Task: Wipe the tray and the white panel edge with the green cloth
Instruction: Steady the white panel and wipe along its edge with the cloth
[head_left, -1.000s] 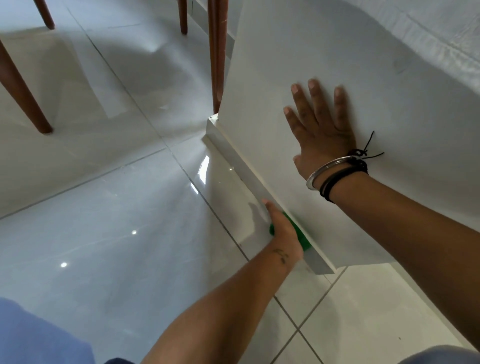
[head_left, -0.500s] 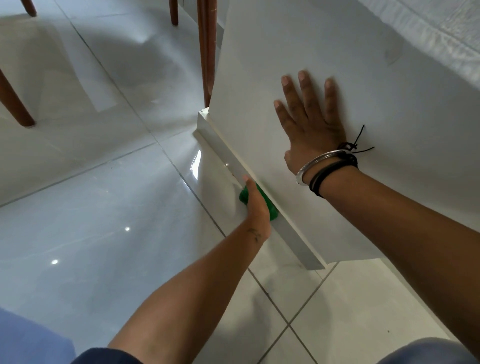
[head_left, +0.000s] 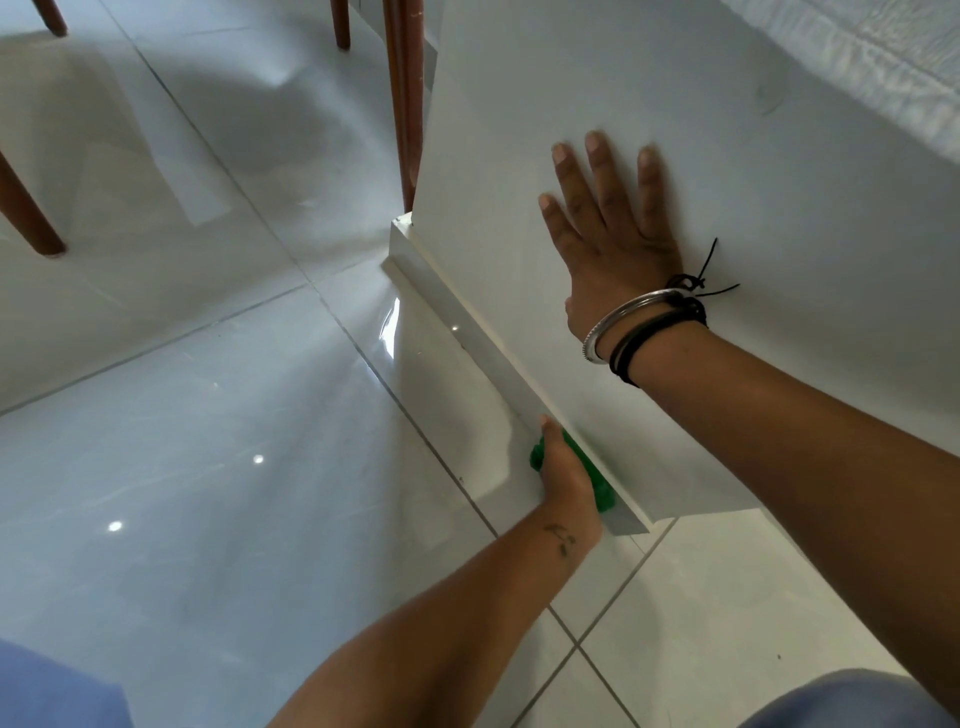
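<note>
Green cloth (head_left: 597, 475) in left hand (head_left: 563, 475) grip against white panel edge (head_left: 498, 364); right hand (head_left: 613, 244) flat, open.

A bright green cloth (head_left: 597, 475) is showing against the plain white panel (head_left: 753, 171); glossy pale grey floor tiles (head_left: 208, 467) are reflecting reddish-brown chair legs (head_left: 402, 104).

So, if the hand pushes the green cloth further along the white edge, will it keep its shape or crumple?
The green cloth will probably crumple: it already sits bunched under the left hand, so it looks soft and floppy. It likely slides easily, since the white panel edge looks smooth. The right hand lies flat on the panel, which should steady it.
</note>
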